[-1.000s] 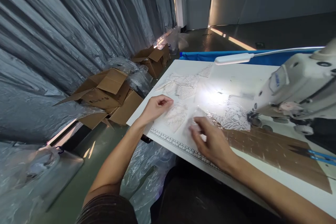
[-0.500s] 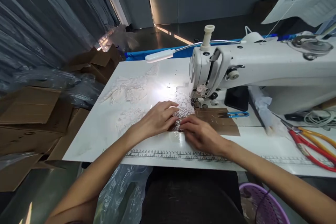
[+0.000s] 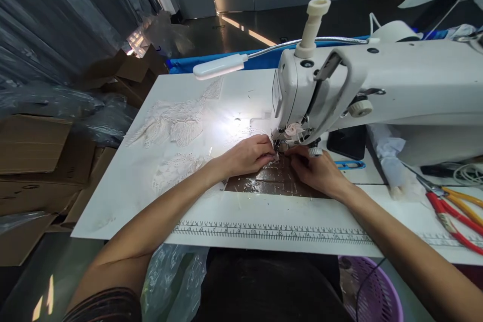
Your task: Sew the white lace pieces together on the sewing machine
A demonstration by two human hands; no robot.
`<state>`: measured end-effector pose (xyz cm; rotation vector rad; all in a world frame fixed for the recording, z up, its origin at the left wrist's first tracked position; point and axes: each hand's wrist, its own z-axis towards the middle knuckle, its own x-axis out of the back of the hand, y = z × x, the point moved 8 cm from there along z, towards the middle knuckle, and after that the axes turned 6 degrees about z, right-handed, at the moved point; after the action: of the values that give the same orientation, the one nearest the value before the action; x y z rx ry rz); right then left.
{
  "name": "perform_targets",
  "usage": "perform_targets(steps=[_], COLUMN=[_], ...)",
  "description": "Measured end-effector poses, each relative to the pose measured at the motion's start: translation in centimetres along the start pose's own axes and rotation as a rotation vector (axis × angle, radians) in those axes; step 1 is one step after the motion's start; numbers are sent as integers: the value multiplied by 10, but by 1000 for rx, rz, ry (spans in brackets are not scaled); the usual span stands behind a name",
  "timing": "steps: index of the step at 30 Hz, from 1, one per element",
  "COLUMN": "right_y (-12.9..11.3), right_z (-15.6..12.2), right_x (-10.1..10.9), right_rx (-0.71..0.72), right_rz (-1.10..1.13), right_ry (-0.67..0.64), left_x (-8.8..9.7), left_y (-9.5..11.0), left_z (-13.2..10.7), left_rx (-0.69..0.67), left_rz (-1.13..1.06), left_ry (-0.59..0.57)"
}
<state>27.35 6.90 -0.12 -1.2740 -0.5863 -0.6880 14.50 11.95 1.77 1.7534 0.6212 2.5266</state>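
Here's the white lace (image 3: 244,133), just beyond the left hand (image 3: 253,156) and left of the sewing machine's (image 3: 289,105) foot; its long axis is lost under hand and glare. Left is nearer, fingers bunched narrow, grip unclear! The right hand (image 3: 316,170) curls opposite, fingertips half hidden: can't tell what they hold, above brown sheet (image 3: 277,183).

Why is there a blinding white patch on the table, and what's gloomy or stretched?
Head view: glare, apparently from the lamp, washes out part of the table, with pale lace blending in nearby; head view: the curtain sits in dimness; head view: the left arm and right arm look stretched toward the edges, probably wide-angle distortion.
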Motion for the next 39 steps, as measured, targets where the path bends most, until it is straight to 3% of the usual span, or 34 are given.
perform_targets(steps=[6, 11, 18, 24, 34, 39], right_y=[4, 1, 0, 3, -1, 2], right_z=[-9, -11, -11, -11, -12, -12], right_x=[3, 1, 0, -2, 0, 0], right_rx=[46, 77, 67, 46, 39, 11], right_rz=[52, 68, 60, 55, 51, 71], right_ry=[36, 19, 23, 3, 19, 40], left_x=[0, 1, 1, -1, -1, 9], left_y=[-3, -1, -1, 0, -13, -10], left_z=[-2, -4, -2, -2, -1, -4], left_rx=[40, -2, 28, 13, 191, 180], left_rz=[-59, -60, -56, -35, -175, -124], left_ry=[52, -22, 22, -33, 93, 230])
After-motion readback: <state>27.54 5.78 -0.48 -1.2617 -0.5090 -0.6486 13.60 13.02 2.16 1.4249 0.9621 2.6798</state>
